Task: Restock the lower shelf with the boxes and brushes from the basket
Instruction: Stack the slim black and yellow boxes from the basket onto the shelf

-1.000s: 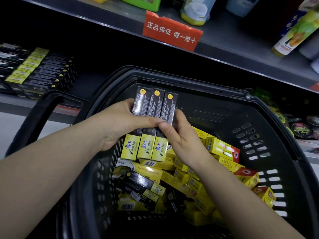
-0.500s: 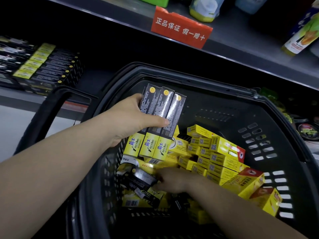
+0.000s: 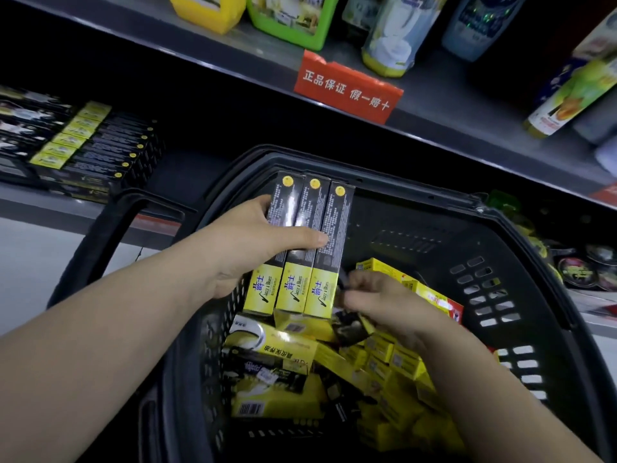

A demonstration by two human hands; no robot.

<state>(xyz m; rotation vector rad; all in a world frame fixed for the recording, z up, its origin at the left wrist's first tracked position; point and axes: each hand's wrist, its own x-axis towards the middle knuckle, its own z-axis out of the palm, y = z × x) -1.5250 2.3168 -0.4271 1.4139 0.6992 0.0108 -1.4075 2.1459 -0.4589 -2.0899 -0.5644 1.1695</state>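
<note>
Near the basket's middle, the right hand pinches a small dark pack, too blurred to identify. Over the basket's left edge, the left hand clamps three long black-and-yellow boxes side by side, thumb across their fronts. Yellow boxes lie heaped inside, partly hidden by both arms. Matching boxes line the lower shelf's left end; bottles and a red sign stand on the upper shelf.
</note>
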